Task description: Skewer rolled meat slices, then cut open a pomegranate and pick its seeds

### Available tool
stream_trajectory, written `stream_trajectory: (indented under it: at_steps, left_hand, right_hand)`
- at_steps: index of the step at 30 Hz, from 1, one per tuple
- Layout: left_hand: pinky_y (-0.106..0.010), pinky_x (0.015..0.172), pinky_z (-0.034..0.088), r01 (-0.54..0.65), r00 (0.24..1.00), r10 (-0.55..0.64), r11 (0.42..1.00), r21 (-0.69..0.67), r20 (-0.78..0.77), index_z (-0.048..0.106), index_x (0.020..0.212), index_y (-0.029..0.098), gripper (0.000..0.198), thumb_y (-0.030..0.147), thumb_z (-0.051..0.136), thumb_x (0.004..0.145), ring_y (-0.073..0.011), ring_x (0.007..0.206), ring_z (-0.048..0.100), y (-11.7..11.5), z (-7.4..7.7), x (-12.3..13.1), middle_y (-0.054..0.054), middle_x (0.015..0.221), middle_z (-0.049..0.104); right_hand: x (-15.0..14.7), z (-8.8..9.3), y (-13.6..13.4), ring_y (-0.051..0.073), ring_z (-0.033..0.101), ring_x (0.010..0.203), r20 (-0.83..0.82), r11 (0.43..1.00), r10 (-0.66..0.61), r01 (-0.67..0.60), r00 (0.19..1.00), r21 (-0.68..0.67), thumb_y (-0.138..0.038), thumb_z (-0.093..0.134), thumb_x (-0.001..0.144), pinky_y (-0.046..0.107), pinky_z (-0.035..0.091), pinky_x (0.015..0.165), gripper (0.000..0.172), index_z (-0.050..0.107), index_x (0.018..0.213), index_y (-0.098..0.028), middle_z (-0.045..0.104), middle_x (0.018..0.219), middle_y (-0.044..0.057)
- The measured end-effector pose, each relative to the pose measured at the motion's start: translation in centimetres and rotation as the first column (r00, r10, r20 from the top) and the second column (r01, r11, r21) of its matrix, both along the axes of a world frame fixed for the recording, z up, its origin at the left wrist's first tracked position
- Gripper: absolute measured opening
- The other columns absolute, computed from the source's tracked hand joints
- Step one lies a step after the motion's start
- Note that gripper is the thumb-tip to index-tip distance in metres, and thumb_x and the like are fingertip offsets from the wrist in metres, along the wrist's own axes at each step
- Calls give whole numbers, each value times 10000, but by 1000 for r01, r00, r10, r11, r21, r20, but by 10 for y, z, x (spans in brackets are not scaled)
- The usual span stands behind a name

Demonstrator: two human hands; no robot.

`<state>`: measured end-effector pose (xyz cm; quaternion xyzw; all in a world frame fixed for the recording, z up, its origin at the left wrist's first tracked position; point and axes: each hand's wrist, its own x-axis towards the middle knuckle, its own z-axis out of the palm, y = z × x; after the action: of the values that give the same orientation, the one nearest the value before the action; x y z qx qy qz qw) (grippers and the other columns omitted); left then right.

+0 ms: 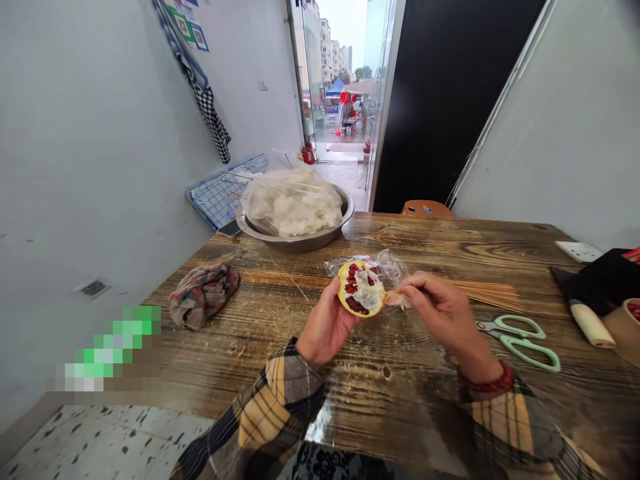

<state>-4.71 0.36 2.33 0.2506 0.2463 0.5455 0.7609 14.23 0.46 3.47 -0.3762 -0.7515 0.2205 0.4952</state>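
My left hand [327,327] grips a piece of pomegranate [361,289], yellow-skinned, with dark red seeds and white pith facing up. My right hand [440,310] is closed in a pinch at the fruit's right edge, holding a small pale bit of peel or pith [395,299]. Both hands hover above the wooden table [280,347]. A clear plastic bag [385,265] lies on the table just behind the fruit.
A metal basin [300,237] holding a bag of white stuff sits at the back. A crumpled cloth [203,293] lies left. Bamboo skewers [487,292], green-handled scissors [525,337], a knife handle [590,323] and tape roll [625,330] are right. A chair back [426,208] stands behind the table.
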Motion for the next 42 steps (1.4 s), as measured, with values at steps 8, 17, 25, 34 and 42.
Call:
stream_trajectory:
  at_steps: [8, 17, 25, 34, 42]
  left_hand:
    - [-360, 1031, 428, -8, 1000, 10, 997, 76, -22, 550, 1279, 175, 391, 323, 483, 924, -234, 1246, 510, -4, -7, 2, -81, 1341, 570]
    - [-337, 1073, 380, -14, 999, 16, 997, 79, -29, 563, 1265, 169, 383, 300, 516, 909, -214, 1246, 508, -6, -6, 6, -75, 1313, 592]
    - [-427, 1001, 461, -3, 1000, 4, 999, -44, 16, 583, 1214, 138, 375, 330, 431, 930, -256, 1171, 571, -2, -4, 3, -99, 1232, 644]
    - [-413, 987, 474, -56, 998, 56, 998, -22, -18, 598, 1191, 134, 369, 328, 447, 915, -266, 1174, 570, -1, 2, 2, -94, 1201, 659]
    - [-323, 1021, 411, -30, 985, 50, 992, 119, -168, 567, 1259, 196, 401, 365, 512, 899, -230, 1251, 490, -7, -8, 5, -64, 1335, 569]
  right_hand:
    - [-10, 2, -2, 181, 572, 787, 154, 981, -94, 65, 984, 186, -231, 614, 870, 318, 446, 688, 81, 642, 939, -199, 630, 850, 43]
    - [-20, -9, -6, 199, 560, 855, 330, 952, -150, 46, 932, 302, -163, 512, 924, 339, 453, 785, 96, 605, 940, -179, 635, 895, 71]
    - [-22, -5, -7, 189, 586, 817, 180, 958, -126, 73, 975, 277, -164, 496, 923, 337, 466, 761, 121, 602, 905, -220, 654, 849, 54]
    - [-2, 7, -7, 153, 555, 650, 269, 985, 74, -112, 960, 130, -224, 574, 884, 290, 413, 616, 163, 611, 725, -213, 612, 682, 10]
    - [-15, 0, -4, 152, 526, 705, 116, 987, -119, 105, 986, 124, -193, 580, 872, 284, 428, 636, 25, 594, 862, -212, 590, 803, 19]
